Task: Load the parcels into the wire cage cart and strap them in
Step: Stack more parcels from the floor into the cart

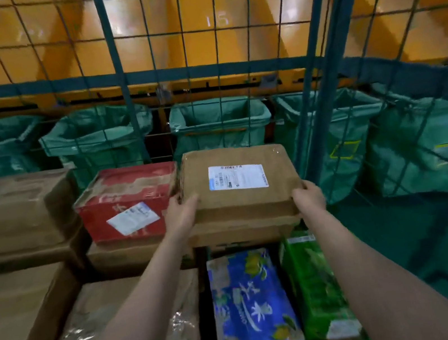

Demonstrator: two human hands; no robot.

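Desk: Parcels closest to you, what are they?

Me: At six o'clock, a blue printed pack [251,304] and a green printed pack [313,288] stand side by side. At seven o'clock lies a plastic-wrapped carton [102,317].

Desk: And your hands?

Me: Both arms reach toward twelve o'clock. My left hand [180,215] and right hand [308,195] grip the near corners of a brown parcel [240,193], fingers curled round its edges, its white label [237,177] facing up. It sits over another brown carton [242,230]; I cannot tell whether it rests on it.

Desk: Around it?

Me: A red box [127,203] stands just beside it at ten o'clock, with stacked brown cartons [13,211] at nine.

Desk: Beyond?

Me: The parcel is inside the wire cage cart [118,77], near its mesh back wall. Through the mesh, a row of green sacks [218,123] hangs open beneath orange chutes [194,35].
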